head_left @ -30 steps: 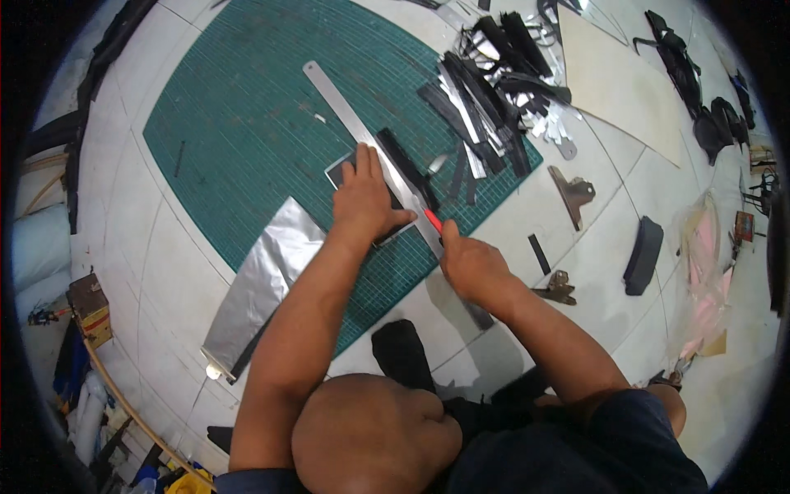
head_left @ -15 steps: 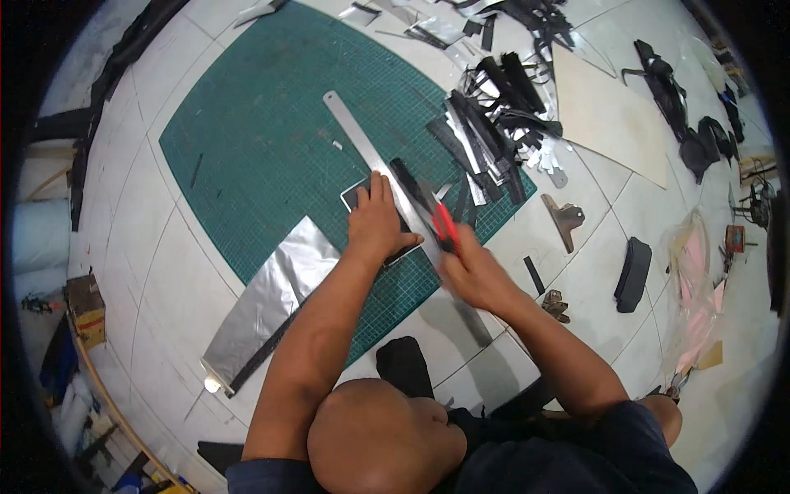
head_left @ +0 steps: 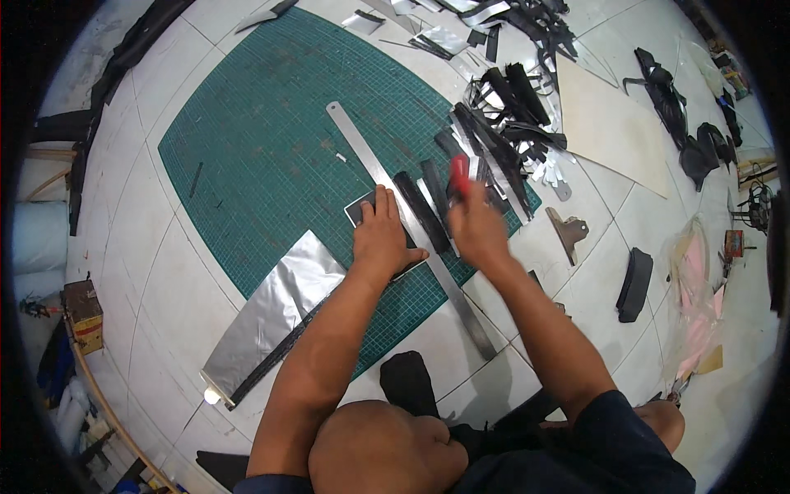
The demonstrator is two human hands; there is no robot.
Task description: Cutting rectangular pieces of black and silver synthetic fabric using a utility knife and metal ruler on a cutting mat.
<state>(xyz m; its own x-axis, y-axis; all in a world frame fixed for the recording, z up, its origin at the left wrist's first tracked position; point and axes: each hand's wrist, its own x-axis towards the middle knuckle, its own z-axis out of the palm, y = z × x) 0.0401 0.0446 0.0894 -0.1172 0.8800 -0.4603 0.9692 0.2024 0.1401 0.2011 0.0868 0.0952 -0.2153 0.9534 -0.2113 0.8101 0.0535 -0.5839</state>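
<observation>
My left hand (head_left: 381,240) lies flat with its fingers spread, pressing a dark rectangular piece with a white edge (head_left: 354,212) against the green cutting mat (head_left: 271,123). Along that piece runs a long steel ruler (head_left: 351,136), its near end reaching past the mat onto the floor. A narrow black strip (head_left: 421,214) lies along the ruler's right side. Closed around a red-handled cutter knife (head_left: 459,173), my right hand (head_left: 480,230) is held to the right of that strip. Motion blurs the knife, and its blade cannot be made out.
A silver sheet with a dark edge (head_left: 276,300) lies left of my left forearm. Black and silver offcuts (head_left: 494,152) are heaped at the mat's right. Beyond them are a pale board (head_left: 609,123), a metal clip (head_left: 566,235) and a folded dark piece (head_left: 634,284) on the tiles.
My right hand has moved away from the ruler, farther out and to the right, with the cutter knife. More of the black strip beside the ruler shows. My left hand keeps its place on the dark piece.
</observation>
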